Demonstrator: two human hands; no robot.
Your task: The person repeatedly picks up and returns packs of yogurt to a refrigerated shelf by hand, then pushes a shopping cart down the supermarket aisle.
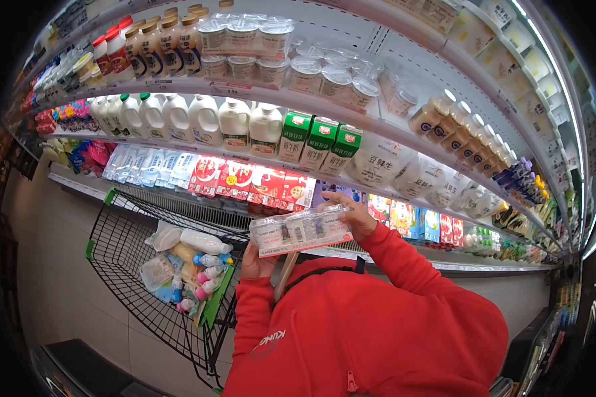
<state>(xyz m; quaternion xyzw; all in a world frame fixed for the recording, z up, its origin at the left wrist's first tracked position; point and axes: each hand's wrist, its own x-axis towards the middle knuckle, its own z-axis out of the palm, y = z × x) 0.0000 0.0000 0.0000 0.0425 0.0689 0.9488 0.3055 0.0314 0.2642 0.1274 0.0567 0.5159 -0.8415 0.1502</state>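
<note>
A shrink-wrapped pack of yogurt cups [301, 231] is held in front of my chest, tilted slightly up to the right. My left hand [257, 262] is closed on its lower left end, with part of the fingers hidden behind the pack. At the upper right end, my right hand [352, 216] grips the pack with the fingers over its top edge. Similar packs of yogurt cups [245, 45] stand on the upper shelf above.
To my left stands a black wire shopping cart [132, 284] with green trim, holding several bottles and bagged goods. A refrigerated shelf [198, 147] ahead carries milk jugs [205, 119], green milk cartons [321, 142], red cartons [265, 185] and brown-labelled bottles [453, 129].
</note>
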